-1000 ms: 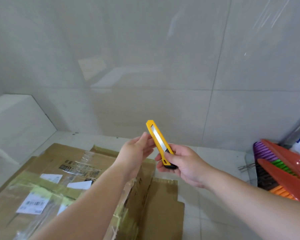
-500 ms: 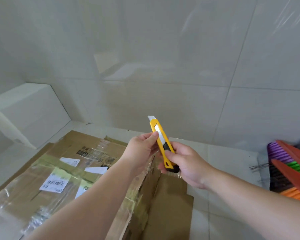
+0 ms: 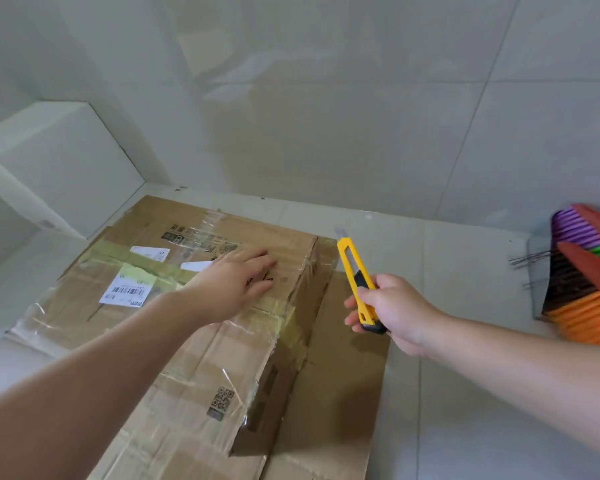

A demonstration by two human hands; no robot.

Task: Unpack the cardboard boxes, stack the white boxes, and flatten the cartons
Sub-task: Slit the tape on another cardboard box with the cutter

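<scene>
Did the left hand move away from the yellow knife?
Yes. The left hand let go of the knife and went down and left onto the taped box, where it now rests flat.

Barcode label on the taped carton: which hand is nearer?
Left. The left hand rests on the carton just right of the barcode label; the right hand is off its right edge.

Taped brown cardboard box (image 3: pixel 187 341) (labels on top) lies closed atop flattened cardboard (image 3: pixel 340 393)
</scene>
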